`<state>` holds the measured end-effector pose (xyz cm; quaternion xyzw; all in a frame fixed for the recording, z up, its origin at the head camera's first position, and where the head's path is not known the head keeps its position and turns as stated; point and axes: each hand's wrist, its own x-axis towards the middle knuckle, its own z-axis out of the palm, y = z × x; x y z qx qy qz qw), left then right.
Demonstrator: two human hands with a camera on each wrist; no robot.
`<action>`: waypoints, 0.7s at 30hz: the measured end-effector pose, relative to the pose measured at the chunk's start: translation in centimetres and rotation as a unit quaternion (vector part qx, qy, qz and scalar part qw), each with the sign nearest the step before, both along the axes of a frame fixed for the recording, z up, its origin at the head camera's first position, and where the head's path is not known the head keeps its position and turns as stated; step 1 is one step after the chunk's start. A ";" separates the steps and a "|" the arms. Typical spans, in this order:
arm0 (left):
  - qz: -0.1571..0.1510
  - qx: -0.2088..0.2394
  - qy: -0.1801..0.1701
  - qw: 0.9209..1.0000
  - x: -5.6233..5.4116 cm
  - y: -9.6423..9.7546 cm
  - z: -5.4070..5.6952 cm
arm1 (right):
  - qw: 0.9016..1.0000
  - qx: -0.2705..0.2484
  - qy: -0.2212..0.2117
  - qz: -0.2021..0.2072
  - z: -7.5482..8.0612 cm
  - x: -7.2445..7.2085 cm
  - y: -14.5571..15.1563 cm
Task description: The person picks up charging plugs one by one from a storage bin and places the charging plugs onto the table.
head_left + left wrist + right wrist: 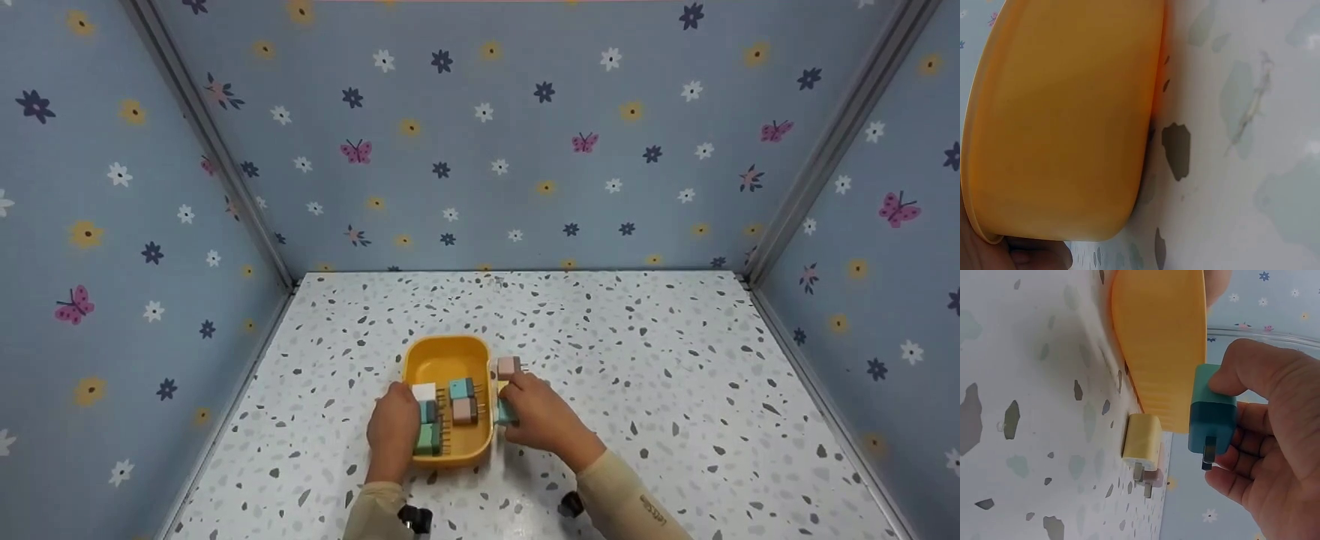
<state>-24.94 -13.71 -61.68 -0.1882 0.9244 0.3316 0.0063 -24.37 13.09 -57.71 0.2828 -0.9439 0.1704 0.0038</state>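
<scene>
An orange-yellow plastic bin [448, 346] holds several charger plugs: a white one [424, 391], a blue one [459, 388], a pink one [462, 410] and a green one [427, 439] among them. My left hand [395, 424] grips the bin's left rim; its fingers [1041, 257] show at the rim in the left wrist view. Just outside the right wall, my right hand [544, 416] pinches a teal charger plug [1213, 408] between thumb and fingers, its prongs pointing away from the bin. A yellow charger plug [1143, 440] and a pink charger plug [508, 366] stand beside the bin's right wall.
The speckled white tabletop [637, 337] is bounded by blue flower-patterned walls [517, 172] at the back and both sides. Black objects [571, 504] show next to both wrists near the front.
</scene>
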 end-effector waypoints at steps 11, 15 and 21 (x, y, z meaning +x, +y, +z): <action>0.000 -0.003 -0.005 1.000 0.0 -0.1 0.3 | 1.000 0.020 0.007 -0.001 -1.1 0.1 0.2; -0.002 0.000 -0.004 1.000 0.1 0.0 0.3 | 1.000 0.018 0.014 0.006 -1.5 0.2 0.3; -0.003 -0.003 0.007 1.000 0.3 0.0 0.2 | 1.000 0.009 0.010 0.014 -2.0 0.3 0.4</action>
